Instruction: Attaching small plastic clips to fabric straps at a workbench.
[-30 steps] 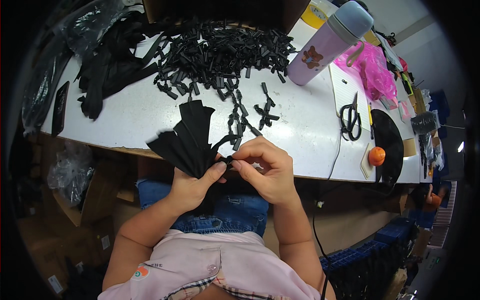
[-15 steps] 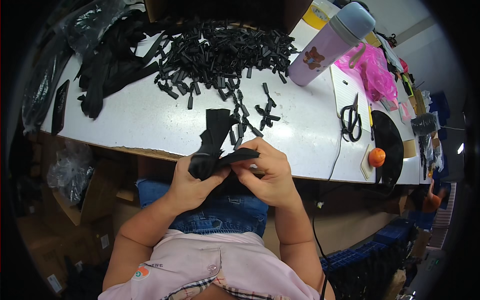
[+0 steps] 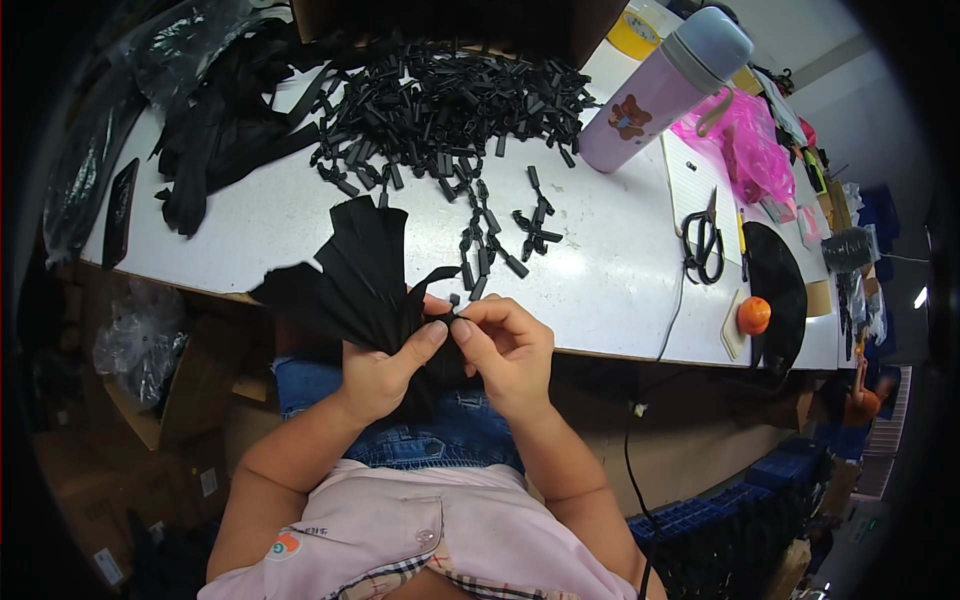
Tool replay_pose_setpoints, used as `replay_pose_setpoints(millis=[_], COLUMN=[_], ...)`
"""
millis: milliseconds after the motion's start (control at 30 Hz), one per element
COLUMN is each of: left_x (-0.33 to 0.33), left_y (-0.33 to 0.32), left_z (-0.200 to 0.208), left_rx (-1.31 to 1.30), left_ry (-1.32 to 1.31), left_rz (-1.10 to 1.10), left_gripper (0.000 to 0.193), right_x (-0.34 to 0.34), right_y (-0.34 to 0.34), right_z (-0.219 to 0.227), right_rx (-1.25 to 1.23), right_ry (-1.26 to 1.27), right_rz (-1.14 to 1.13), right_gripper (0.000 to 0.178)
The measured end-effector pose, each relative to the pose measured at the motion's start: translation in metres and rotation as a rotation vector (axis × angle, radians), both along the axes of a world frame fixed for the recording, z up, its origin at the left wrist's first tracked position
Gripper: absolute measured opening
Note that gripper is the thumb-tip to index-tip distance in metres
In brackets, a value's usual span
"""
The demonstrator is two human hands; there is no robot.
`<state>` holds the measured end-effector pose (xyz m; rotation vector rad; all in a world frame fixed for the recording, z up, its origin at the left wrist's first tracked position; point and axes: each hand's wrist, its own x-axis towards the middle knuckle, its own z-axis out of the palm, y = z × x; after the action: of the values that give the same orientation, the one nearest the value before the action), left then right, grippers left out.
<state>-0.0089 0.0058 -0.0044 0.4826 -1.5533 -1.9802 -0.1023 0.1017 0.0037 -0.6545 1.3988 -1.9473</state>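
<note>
My left hand (image 3: 385, 378) is closed round a bunch of black zipper-tape strips (image 3: 355, 265), which fan out above it to the left. One strip (image 3: 432, 275) stands apart and curls to the right. Close beside it, my right hand (image 3: 510, 350) pinches at the end of a strip between thumb and fingertips, meeting the left thumb. A small black zipper pull (image 3: 455, 300) shows just above the fingertips; how it sits against the strip is hidden. Beyond the hands, a large heap of black zipper pulls (image 3: 440, 110) lies on the white table (image 3: 610, 250), with several strewn nearer me.
More black strips (image 3: 215, 150) and a phone (image 3: 121, 212) lie on the left. On the right are a lilac bottle (image 3: 640, 105), black scissors (image 3: 703, 245), a notebook (image 3: 690, 190), an orange fruit (image 3: 753, 316) and a pink bag (image 3: 745, 150). The table's front edge runs just beyond my hands.
The bunch of strips has swung left and spread into a fan. My right hand has shifted slightly left and down, its fingertips now pinched against the left thumb.
</note>
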Motion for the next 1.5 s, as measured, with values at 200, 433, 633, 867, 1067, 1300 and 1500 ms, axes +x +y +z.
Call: replay_pose_setpoints(millis=[200, 433, 633, 867, 1067, 1300, 1500], left_x=[0.000, -0.001, -0.002, -0.002, 0.006, 0.001, 0.006], left_y=[-0.001, 0.001, 0.005, 0.007, -0.001, -0.002, -0.002], left_z=[0.013, 0.006, 0.008, 0.008, 0.014, 0.013, 0.006], left_rx=[0.148, 0.014, 0.026, 0.032, -0.022, 0.115, 0.069], left_ry=[-0.042, -0.007, -0.022, -0.019, -0.078, -0.053, -0.030], left_rz=[-0.084, -0.055, -0.024, 0.021, -0.083, -0.073, -0.069], left_gripper=[0.017, 0.016, 0.015, 0.016, 0.015, 0.013, 0.011], right_x=[-0.014, -0.008, 0.007, 0.004, 0.000, 0.005, -0.010], right_y=[0.007, 0.004, -0.001, 0.002, 0.008, 0.003, 0.004], right_z=[0.002, 0.003, -0.019, -0.012, -0.009, -0.011, 0.002], right_rx=[-0.001, 0.008, -0.020, -0.005, 0.020, -0.065, 0.074], right_ry=[-0.345, -0.281, 0.496, 0.197, -0.006, 0.487, 0.146], right_rz=[0.221, 0.155, -0.176, 0.022, 0.175, -0.055, 0.147], right_gripper=[0.006, 0.005, 0.005, 0.005, 0.007, 0.005, 0.012])
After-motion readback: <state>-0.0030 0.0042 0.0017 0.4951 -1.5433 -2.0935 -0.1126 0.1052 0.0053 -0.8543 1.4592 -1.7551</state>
